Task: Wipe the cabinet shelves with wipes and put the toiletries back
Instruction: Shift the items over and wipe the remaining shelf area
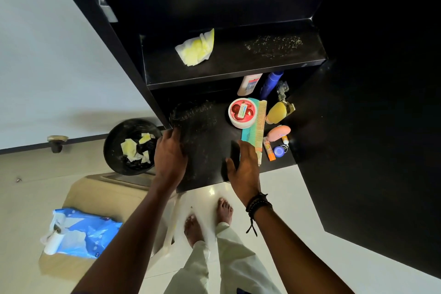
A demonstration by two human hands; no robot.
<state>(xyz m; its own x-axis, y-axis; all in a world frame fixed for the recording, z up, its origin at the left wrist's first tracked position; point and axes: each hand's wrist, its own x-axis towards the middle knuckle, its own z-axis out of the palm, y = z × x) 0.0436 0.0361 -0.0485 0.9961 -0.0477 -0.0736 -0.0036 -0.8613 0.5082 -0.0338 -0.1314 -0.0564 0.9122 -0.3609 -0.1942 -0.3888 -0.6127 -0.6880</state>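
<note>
We are leaning over the black cabinet, both hands at the lower shelf (210, 143). Our left hand (170, 154) is lying knuckles up on the shelf's dusty left part. Its fingers are lightly bent with the tips pressing on the surface, and nothing is showing in its grasp. Our right hand (244, 169) is hovering palm down at the shelf's front edge, with the fingers straight, the thumb spread and nothing held. Its fingertips are reaching just beside the teal comb (247, 135). Dark bracelets (259, 205) are circling that wrist.

The toiletries are crowding the right end of the lower shelf. A red-lidded jar (242, 113) is touching the teal comb, and a tan comb (261, 124) is lying along it. A white bottle (249, 85) and a blue bottle (270, 85) are standing behind them. A yellow bottle (278, 112), a pink case (279, 132), an orange tube (269, 150) and a small blue pot (278, 151) are sitting further right. Dust (193, 112) is streaking the shelf's left side.

On the upper shelf (238, 64) a yellow-white wipe (195, 49) is lying crumpled to the left, well apart from the crumbs (274, 46) on the right.

Down on the floor, a black bin (106, 148) is holding used wipes (130, 148). Near it a blue pack (86, 234) is resting on a beige stool (102, 188).
</note>
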